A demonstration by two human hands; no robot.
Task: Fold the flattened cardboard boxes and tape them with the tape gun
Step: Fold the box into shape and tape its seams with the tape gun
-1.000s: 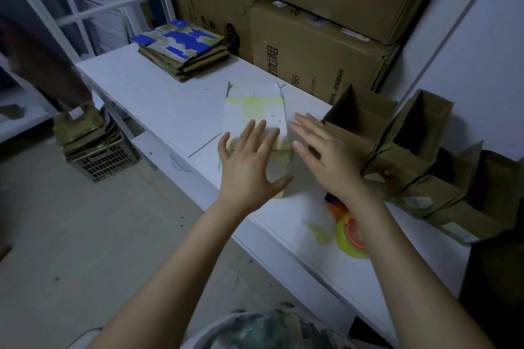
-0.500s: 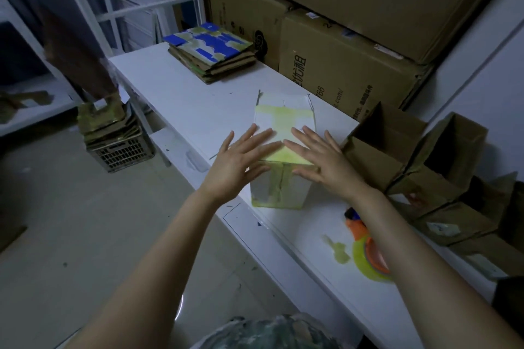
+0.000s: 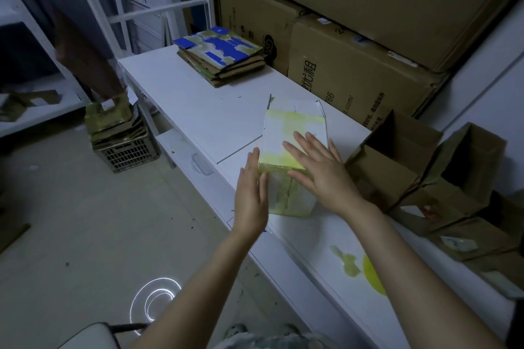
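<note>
Cardboard box (image 3: pixel 295 133), white with yellow-green tape across its faces, stands folded up on the white counter (image 3: pixel 198 99) near its front edge, between the two hands. The left hand (image 3: pixel 251 195) is set on edge against the box's left side, palm flat to the wall. Its fingers (image 3: pixel 251 161) are straight and together, pointing away from the person, and grip nothing. The right hand (image 3: pixel 320 171) lies palm down on the near end of the box's top, fingers (image 3: pixel 300 150) straight and slightly spread, pressing rather than clasping. Both bare forearms reach in from below. Just right of the box sit open brown boxes (image 3: pixel 397 156). A stack of flattened boxes (image 3: pixel 221 56) lies at the counter's far end, well apart.
</note>
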